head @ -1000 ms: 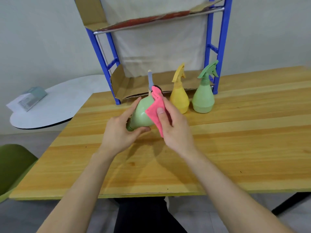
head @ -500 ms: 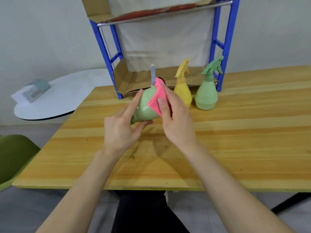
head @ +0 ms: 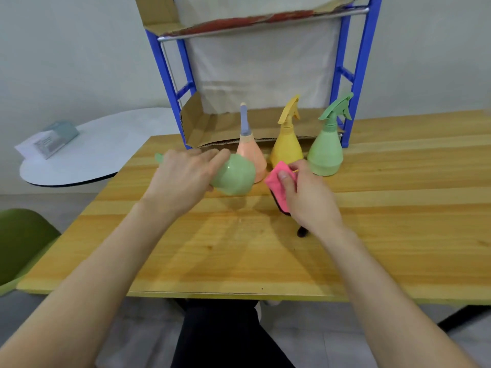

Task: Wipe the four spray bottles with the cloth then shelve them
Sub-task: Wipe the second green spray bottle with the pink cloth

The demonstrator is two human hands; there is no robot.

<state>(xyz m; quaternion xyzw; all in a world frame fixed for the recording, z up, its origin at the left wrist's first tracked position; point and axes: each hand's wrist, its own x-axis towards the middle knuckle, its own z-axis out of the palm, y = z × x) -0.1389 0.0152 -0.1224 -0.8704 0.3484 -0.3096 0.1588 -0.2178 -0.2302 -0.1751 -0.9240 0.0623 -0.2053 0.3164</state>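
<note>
My left hand (head: 183, 176) grips a light green spray bottle (head: 235, 177), tipped on its side above the table with its base toward the right and its nozzle poking out left of the hand. My right hand (head: 305, 192) holds a folded pink cloth (head: 279, 185), just apart from the bottle's base. Behind them stand three upright bottles in a row: an orange bottle with a grey-blue nozzle (head: 251, 152), a yellow bottle (head: 288, 144) and a second green bottle (head: 328, 147). The blue shelf rack (head: 356, 70) rises behind, its lower level lined with cardboard (head: 212, 128).
The wooden table (head: 265, 248) carries everything. A white round table (head: 87, 152) with a tissue pack (head: 53, 138) stands at the left. A green chair (head: 21, 243) sits at the lower left. The rack's upper shelf (head: 260, 19) has a cardboard liner.
The green bottle has been turned on its side, nozzle now to the left. The cloth hand has come off the bottle and moved right, uncovering the orange bottle behind.
</note>
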